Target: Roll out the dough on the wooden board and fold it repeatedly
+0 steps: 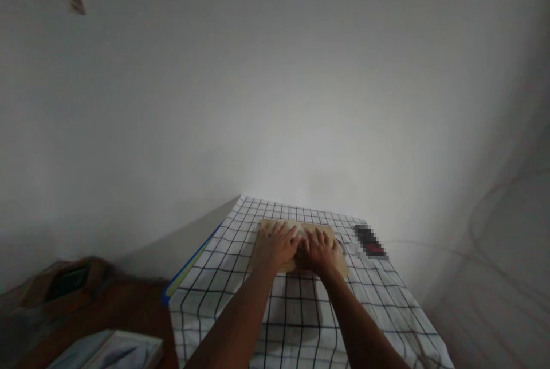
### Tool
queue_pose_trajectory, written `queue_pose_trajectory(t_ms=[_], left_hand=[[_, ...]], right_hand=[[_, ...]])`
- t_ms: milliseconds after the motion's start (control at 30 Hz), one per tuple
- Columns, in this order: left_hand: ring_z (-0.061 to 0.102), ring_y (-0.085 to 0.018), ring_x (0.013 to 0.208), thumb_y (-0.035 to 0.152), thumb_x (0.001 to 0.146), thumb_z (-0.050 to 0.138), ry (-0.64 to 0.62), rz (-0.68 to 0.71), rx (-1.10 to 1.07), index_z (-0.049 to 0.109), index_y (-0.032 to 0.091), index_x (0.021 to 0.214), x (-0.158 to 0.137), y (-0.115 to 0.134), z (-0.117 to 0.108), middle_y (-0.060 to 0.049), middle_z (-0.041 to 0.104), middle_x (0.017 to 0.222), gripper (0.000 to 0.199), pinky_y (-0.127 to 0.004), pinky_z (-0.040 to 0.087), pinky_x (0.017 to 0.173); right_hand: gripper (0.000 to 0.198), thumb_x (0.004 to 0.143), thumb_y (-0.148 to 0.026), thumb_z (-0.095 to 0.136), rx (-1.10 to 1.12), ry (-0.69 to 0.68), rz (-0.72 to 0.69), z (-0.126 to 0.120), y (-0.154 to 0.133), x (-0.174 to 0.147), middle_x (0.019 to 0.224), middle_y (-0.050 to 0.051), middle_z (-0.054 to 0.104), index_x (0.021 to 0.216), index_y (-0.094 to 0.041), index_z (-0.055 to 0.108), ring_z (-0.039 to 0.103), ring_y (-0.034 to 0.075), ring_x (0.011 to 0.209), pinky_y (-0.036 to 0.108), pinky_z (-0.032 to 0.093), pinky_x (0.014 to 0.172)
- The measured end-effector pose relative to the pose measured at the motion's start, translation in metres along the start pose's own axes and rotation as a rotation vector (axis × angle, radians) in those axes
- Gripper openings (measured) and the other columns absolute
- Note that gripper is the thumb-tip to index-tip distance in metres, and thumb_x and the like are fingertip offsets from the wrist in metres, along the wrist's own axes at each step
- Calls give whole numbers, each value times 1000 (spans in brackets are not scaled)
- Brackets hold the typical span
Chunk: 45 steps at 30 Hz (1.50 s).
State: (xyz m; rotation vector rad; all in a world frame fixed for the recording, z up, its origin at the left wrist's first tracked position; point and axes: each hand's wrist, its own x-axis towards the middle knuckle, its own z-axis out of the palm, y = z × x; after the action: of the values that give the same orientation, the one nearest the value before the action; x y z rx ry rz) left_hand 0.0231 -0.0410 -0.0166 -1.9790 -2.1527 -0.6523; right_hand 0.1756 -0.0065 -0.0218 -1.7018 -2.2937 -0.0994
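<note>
A flat, light-brown rectangular piece [258, 251], like a board or folder, lies on a white cloth with dark grid lines [223, 266]. My left hand [281, 244] rests palm down on its left half, fingers spread. Over the right half lies my right hand [319, 251], also palm down with the fingers apart. The two thumbs come close together near the middle. A paler patch [299, 227] shows around the fingertips; whether it is paper or part of the surface I cannot tell.
On the cloth's right side lies a dark, pixelated object [370, 242] with a reddish end. A pale wall [301, 99] rises behind the table. Down at the left are a brown box-like object [64, 283] and an open book or magazine [118, 352]. Thin cables hang at the right.
</note>
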Motion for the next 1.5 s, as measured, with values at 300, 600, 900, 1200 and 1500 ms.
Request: queue_pose_trajectory(t_ms=[300,600,900,1200,1500], left_hand=[[25,-39,151,57,102,30,-76,10,45,52,35,145,50,-4,18,-5,50,155,54,-73,9,118],[25,-42,151,62,101,23,-190,-9,13,54,35,145,99,-10,35,-4,46,158,60,-75,9,117],[30,-40,150,65,99,18,-239,-36,-51,63,37,134,132,-12,46,-6,49,156,63,-75,10,116],[34,-40,147,62,100,19,-148,-8,-75,66,33,130,150,-13,50,-5,58,148,63,-74,13,116],[41,-40,142,61,101,17,-129,-17,-41,72,31,120,154,-15,56,-8,67,135,65,-74,18,114]], right_hand=[[56,105,-56,21,58,-122,0,-3,8,49,168,5,25,151,-36,45,17,34,154,70,11,116],[59,104,-55,18,136,-185,-16,3,19,94,169,6,20,154,-33,41,13,36,155,71,17,115],[55,104,-47,21,150,-163,-54,17,28,128,170,4,19,153,-32,41,12,32,155,71,15,116],[55,103,-43,20,164,-176,-36,24,32,152,169,6,22,152,-30,42,15,33,155,74,18,114],[53,103,-37,21,135,-192,-51,26,33,157,166,10,28,149,-29,46,23,32,152,74,26,111]])
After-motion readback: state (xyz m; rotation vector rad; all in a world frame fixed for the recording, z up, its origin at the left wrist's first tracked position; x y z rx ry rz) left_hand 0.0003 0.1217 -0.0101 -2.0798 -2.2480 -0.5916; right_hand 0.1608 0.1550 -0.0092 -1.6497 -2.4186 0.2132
